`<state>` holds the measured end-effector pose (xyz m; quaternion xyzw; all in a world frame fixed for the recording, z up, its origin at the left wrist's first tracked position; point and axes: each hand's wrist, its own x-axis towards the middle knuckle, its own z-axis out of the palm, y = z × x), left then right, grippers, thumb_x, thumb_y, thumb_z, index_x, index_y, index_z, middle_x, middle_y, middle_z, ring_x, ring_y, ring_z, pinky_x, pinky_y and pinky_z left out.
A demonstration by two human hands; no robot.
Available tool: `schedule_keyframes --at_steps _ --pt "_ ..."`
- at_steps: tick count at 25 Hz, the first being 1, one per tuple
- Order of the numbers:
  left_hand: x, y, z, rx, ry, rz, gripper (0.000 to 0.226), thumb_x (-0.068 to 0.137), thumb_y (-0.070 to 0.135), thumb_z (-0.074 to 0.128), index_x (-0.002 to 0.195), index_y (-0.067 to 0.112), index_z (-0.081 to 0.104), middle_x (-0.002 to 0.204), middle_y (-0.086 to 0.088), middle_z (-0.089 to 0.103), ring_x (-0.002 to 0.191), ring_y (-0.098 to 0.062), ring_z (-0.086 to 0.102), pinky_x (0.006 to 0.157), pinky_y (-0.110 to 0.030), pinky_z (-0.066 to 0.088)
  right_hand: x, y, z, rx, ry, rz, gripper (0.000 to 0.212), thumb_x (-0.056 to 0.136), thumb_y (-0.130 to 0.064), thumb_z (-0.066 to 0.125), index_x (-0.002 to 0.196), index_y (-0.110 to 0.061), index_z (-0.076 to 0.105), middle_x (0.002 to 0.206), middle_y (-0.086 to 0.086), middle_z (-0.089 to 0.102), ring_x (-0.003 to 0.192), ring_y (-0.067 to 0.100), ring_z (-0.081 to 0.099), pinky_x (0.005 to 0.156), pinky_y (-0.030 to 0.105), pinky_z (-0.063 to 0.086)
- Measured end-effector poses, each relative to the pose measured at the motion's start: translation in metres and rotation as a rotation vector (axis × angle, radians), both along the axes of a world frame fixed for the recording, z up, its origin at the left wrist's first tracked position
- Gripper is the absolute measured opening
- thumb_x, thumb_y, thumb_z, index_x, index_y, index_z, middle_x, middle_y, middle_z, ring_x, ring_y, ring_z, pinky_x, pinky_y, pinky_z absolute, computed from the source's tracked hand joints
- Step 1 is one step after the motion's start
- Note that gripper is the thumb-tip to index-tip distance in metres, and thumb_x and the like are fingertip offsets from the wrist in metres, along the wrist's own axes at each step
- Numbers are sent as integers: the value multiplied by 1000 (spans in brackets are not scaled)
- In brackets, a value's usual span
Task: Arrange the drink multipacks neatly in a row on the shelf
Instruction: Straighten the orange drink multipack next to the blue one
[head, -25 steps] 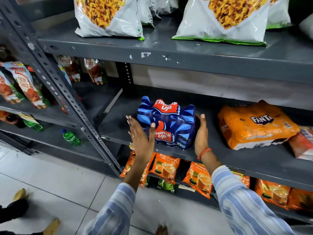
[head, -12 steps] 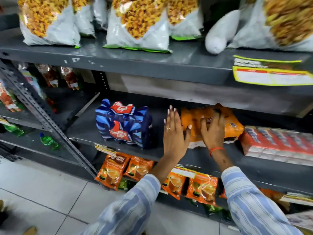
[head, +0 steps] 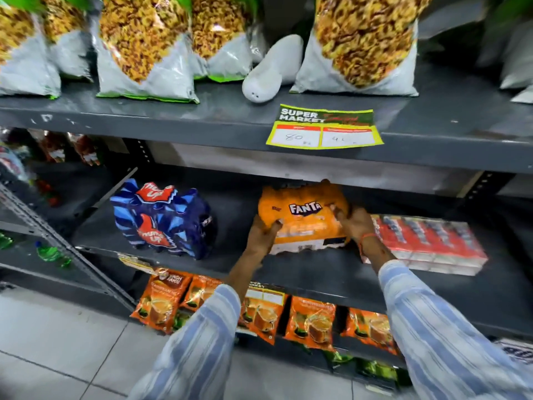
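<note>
the fanta pack (head: 302,217) is held at both ends on the middle shelf (head: 288,269). it is orange and sits near the middle of the shelf, tipped a little. the left hand (head: 264,235) is closed on its left front corner, with the fingers (head: 277,223) curled onto the top. the right hand (head: 353,223) is closed on its right end, and an orange band is seen on that wrist. striped sleeves are worn on both arms.

a blue pack (head: 163,219) is stood upright to the left, well apart from the fanta pack. a red pack (head: 427,243) is laid flat just beside the right hand, at the fanta pack's right.

snack bags (head: 144,47) are lined up on the top shelf, and a price tag (head: 324,128) is stuck to its front edge. orange pouches (head: 311,321) are hung below the middle shelf.
</note>
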<state>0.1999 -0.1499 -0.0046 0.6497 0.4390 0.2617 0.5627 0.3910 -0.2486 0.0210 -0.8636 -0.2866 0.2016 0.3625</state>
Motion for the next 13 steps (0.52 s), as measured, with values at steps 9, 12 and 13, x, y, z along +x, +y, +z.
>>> schedule_keyframes --at_steps 9,12,13 --pt "-55 -15 -27 172 -106 -76 72 95 10 48 148 19 0 146 -8 33 128 -16 39 85 -2 42 -67 -34 -61 520 186 43 61 85 -17 65 135 -6 31 128 7 49 113 15 50 77 -2 42" --pt "-62 -11 -36 223 -54 -44 69 98 11 39 147 18 -8 154 -12 22 138 -25 29 106 -18 34 -78 -37 -64 583 211 15 48 88 -11 60 130 -7 37 126 4 51 115 14 51 83 3 46" --pt "-61 -12 -37 247 24 -19 72 97 16 41 147 19 -11 156 -13 16 142 -29 22 114 -33 27 -76 -39 -61 578 221 -19 41 90 -14 57 127 -8 41 121 2 53 111 14 53 88 11 48"
